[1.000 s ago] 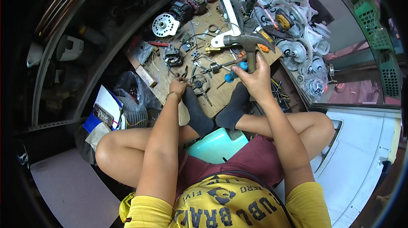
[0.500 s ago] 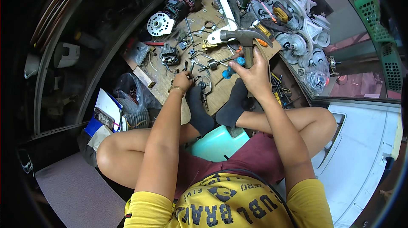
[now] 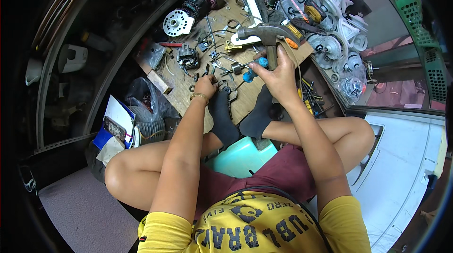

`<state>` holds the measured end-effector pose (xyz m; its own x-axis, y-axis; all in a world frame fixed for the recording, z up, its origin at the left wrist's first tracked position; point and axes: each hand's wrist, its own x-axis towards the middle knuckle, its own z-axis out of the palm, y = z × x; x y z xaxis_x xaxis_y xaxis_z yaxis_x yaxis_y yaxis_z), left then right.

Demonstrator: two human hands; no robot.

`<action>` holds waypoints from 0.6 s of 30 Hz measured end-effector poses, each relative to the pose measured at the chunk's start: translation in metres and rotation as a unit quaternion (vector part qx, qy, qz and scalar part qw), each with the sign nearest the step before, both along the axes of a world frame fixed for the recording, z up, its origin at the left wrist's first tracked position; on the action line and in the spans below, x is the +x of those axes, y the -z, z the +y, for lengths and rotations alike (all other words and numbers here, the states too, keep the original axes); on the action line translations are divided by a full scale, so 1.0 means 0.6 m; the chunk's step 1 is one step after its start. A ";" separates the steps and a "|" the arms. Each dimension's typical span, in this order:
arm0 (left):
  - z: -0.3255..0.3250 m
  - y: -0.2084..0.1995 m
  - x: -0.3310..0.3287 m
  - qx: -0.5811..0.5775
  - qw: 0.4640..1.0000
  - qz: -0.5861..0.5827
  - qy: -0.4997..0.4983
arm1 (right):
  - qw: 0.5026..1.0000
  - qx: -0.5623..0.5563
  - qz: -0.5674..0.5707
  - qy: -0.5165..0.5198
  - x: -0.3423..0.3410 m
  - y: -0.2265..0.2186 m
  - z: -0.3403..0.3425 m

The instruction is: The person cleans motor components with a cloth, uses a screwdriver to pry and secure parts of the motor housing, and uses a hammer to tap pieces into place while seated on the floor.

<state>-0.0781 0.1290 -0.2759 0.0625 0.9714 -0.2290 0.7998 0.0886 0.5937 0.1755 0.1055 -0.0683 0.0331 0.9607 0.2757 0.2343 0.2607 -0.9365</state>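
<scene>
My right hand is wrapped round the wooden handle of a claw hammer, its steel head raised over the board. A blue-handled screwdriver shows beside that hand's fingers and seems gripped along with the hammer. Low on the wooden board, my left hand has its fingers closed; what they hold is hidden. Right of it, between my socked feet, a round metal part is partly covered. Just beyond lies a rod with a dark cylinder.
A small motor, a white slotted disc and loose metal parts lie across the board. White plastic parts pile up at the far right. A wooden block stands at the left edge, tools beside the right edge.
My right hand, with the hammer and the blue screwdriver, has shifted slightly up and left. My left hand has moved a little, staying low on the board.
</scene>
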 end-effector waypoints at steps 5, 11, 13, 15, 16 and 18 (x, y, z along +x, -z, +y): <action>0.002 -0.002 0.009 0.015 1.000 0.011 -0.003 | 1.000 -0.007 -0.004 -0.002 -0.011 0.004 0.001; 0.003 0.000 0.006 0.009 0.999 0.030 0.012 | 0.998 0.018 -0.046 -0.027 -0.018 -0.005 0.000; 0.001 -0.004 0.012 0.003 1.000 0.030 -0.007 | 0.999 0.018 -0.035 -0.032 -0.020 -0.003 -0.001; 0.003 -0.012 0.008 -0.003 0.999 0.039 0.003 | 0.999 0.022 -0.020 -0.038 -0.028 -0.001 0.003; 0.002 -0.016 0.003 -0.011 0.999 0.049 0.011 | 0.999 0.019 -0.003 -0.038 -0.037 0.003 0.007; -0.004 -0.037 0.003 -0.017 0.999 0.048 0.008 | 0.999 0.015 0.012 -0.036 -0.042 0.019 0.008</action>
